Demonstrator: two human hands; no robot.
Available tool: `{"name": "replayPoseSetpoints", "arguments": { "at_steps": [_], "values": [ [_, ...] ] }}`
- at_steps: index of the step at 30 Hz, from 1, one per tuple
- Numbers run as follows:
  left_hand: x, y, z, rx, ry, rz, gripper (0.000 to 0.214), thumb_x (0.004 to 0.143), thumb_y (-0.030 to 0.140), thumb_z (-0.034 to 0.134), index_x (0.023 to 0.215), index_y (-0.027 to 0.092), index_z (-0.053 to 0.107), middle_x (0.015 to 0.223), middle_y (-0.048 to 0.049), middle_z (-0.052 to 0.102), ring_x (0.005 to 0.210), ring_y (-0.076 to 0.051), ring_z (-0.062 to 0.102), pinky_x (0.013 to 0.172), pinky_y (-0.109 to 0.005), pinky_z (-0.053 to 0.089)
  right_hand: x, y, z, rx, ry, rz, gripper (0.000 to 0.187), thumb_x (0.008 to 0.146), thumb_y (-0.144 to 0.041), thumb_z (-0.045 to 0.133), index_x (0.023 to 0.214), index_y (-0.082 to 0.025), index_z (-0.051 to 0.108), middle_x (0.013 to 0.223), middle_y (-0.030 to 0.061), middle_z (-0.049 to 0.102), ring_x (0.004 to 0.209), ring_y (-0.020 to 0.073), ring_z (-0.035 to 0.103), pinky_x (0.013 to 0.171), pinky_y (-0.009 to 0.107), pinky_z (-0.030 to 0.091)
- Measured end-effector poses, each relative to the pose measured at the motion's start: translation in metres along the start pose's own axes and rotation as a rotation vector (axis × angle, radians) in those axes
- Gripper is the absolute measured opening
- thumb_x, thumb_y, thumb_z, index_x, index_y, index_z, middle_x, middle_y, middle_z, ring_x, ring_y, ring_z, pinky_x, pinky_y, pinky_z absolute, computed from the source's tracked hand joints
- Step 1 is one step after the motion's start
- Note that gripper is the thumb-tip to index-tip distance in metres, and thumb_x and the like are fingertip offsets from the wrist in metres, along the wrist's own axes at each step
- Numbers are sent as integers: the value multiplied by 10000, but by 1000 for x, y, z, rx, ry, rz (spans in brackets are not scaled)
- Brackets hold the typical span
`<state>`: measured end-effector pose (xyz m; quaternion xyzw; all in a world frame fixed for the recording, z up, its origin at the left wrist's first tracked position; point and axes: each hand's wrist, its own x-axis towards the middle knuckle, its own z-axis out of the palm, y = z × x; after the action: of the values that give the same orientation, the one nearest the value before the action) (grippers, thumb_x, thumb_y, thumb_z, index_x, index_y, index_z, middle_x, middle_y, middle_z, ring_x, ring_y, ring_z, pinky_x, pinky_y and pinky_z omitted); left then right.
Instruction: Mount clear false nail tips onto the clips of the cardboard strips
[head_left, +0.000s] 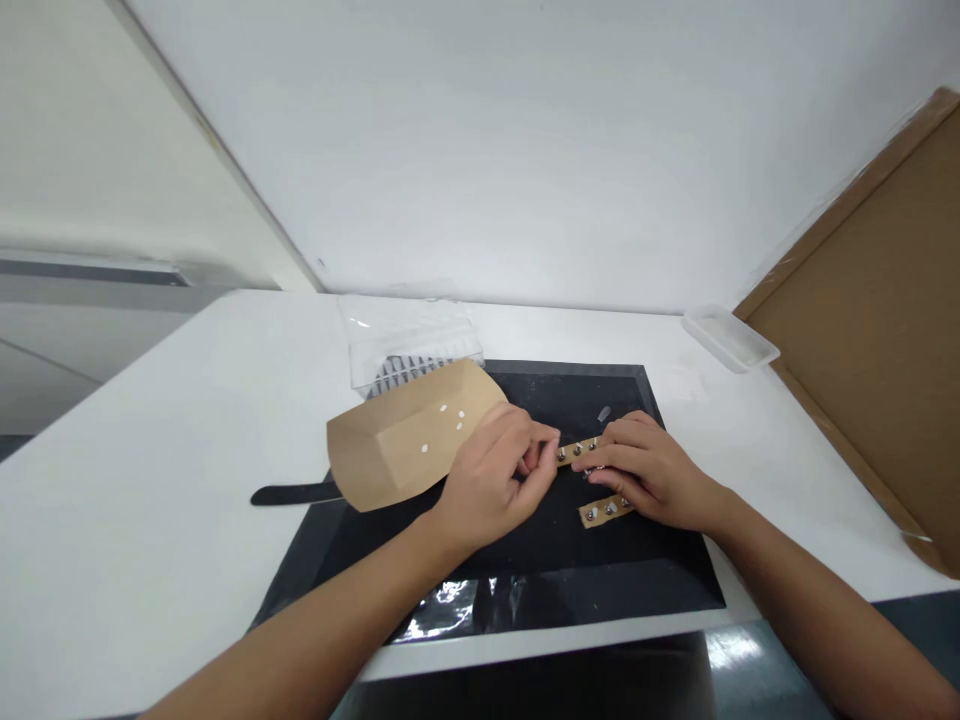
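My left hand (499, 465) is closed in a pinch, thumb and forefinger meeting at the left end of the upper cardboard strip (569, 454). Whatever lies between those fingertips is too small to make out. Along this strip sit small round metal pieces with whitish bits on them. My right hand (651, 470) is bent over the strip's right part, its thumb and fingers close together around something small and shiny. A second, lower cardboard strip (600, 513) with similar pieces lies partly under my right hand. Just beyond the hands is a small translucent flake (604, 413).
A brown paper tray (390, 445) holding several white flakes lies left, overlapping the black mat (525, 550). Behind it is a clear plastic bag (405, 335); a black strip (296, 494) sticks out left. At right are a translucent container (729, 340) and a large cardboard piece (877, 300).
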<state>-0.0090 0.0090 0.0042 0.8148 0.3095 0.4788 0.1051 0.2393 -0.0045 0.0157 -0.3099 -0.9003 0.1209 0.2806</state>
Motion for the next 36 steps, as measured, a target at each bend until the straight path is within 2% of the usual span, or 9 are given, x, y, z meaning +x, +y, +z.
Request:
{"name": "replayPoseSetpoints", "arguments": {
  "at_steps": [2, 6, 10, 15, 22, 24, 27, 30, 36],
  "values": [
    [6, -6, -7, 226, 38, 12, 91, 981, 132, 585, 932, 191, 633, 729, -15, 606, 724, -184, 564, 770, -350, 497, 1, -1, -1, -11, 55, 30, 188, 1083, -290, 583, 1191, -251, 731, 936, 37, 687, 877, 186, 639, 835, 371, 471],
    [15, -21, -24, 567, 83, -101, 135, 993, 183, 558, 876, 198, 623, 848, -79, 671, 868, -261, 603, 842, -406, 483, 1, 0, -4, 47, 146, 101, 154, 1046, -257, 617, 1137, -247, 741, 929, 47, 662, 865, 197, 635, 755, 360, 534],
    [14, -37, -36, 790, 64, -200, 209, 1017, 250, 541, 861, 191, 667, 849, -118, 676, 924, -329, 558, 711, -392, 432, 1, 2, -5, 76, 189, 157, 143, 1022, -236, 630, 1116, -243, 738, 968, 57, 658, 853, 187, 636, 717, 340, 562],
    [6, -49, -40, 893, -16, -231, 312, 1028, 229, 502, 792, 179, 700, 827, -160, 661, 916, -362, 530, 646, -384, 357, 0, 9, -10, 27, 208, 218, 133, 1013, -269, 650, 1094, -243, 752, 989, 57, 692, 850, 182, 652, 713, 330, 555],
    [11, -39, -39, 857, -43, -149, 291, 1047, 264, 521, 819, 170, 676, 841, -140, 663, 900, -340, 550, 739, -421, 433, -2, 23, -20, -18, 172, 387, 128, 1005, -324, 682, 1053, -249, 774, 1003, 45, 750, 773, 161, 637, 633, 292, 497],
    [13, -30, -35, 711, -90, -95, 252, 1053, 292, 539, 864, 174, 658, 885, -115, 683, 907, -306, 566, 805, -427, 473, -3, 28, -21, -18, 164, 417, 131, 986, -339, 705, 1025, -249, 792, 987, 48, 728, 775, 165, 627, 647, 299, 497],
    [11, -14, -23, 432, -237, -42, 190, 1055, 314, 552, 958, 178, 643, 967, -87, 701, 982, -278, 598, 872, -419, 515, -4, 35, -20, -14, 146, 488, 131, 944, -358, 745, 975, -249, 812, 896, 39, 688, 761, 173, 618, 657, 308, 498],
    [2, -2, -9, 258, -341, -74, 157, 1025, 334, 608, 1065, 183, 628, 1065, -81, 699, 1043, -271, 613, 887, -418, 551, -7, 42, -19, 35, 106, 592, 119, 919, -350, 759, 946, -248, 814, 869, 34, 718, 750, 176, 635, 667, 313, 501],
    [-12, -2, 8, 206, -385, -152, 299, 986, 301, 663, 1252, 200, 573, 1213, -99, 662, 1119, -293, 626, 905, -447, 593, -14, 56, -18, 206, -38, 689, 120, 894, -368, 783, 938, -261, 818, 904, 28, 779, 803, 197, 698, 723, 335, 529]
  ]
}}
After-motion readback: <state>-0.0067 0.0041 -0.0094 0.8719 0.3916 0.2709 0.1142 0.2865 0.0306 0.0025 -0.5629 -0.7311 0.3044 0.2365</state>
